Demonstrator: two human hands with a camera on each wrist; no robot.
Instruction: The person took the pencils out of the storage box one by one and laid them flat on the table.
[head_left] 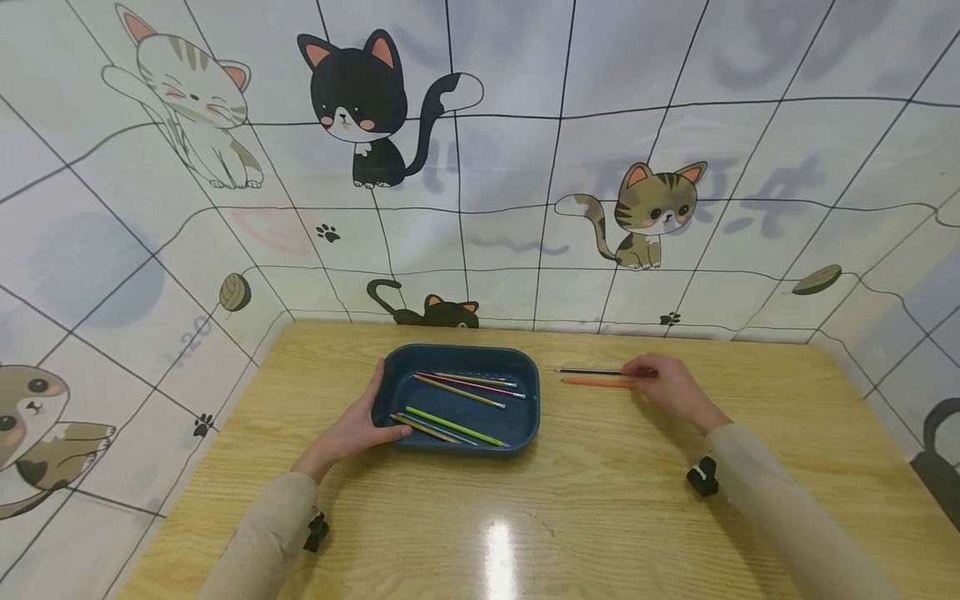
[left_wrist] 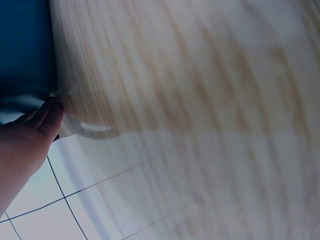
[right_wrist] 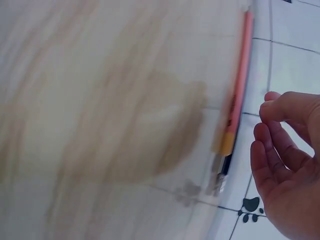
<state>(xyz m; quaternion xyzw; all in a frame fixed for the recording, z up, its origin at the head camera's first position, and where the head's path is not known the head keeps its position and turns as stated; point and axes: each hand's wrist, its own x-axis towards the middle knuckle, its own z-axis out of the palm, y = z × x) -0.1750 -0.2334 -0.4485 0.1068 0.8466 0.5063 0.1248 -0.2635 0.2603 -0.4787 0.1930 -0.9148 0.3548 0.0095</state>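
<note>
Cat-print wall [head_left: 502, 167], wood table [head_left: 600, 508]: your left hand [head_left: 356, 429] grips the blue box [head_left: 529, 396], probably to steady it. Your right hand [head_left: 667, 385], loosely curled, seemingly empty, hovers by the black pencil [head_left: 588, 370] and orange pencil [head_left: 600, 382] beside the box.

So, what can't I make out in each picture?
Head view: right ends of the slender black pencil and slender orange pencil, behind the right hand.
Head view: what the dark grey shape is; right edge cuts it.
Left wrist view: much of the blue rectangular tray; edges cut it.
Right wrist view: slender orange pencil's lettering, small and blurred.
</note>
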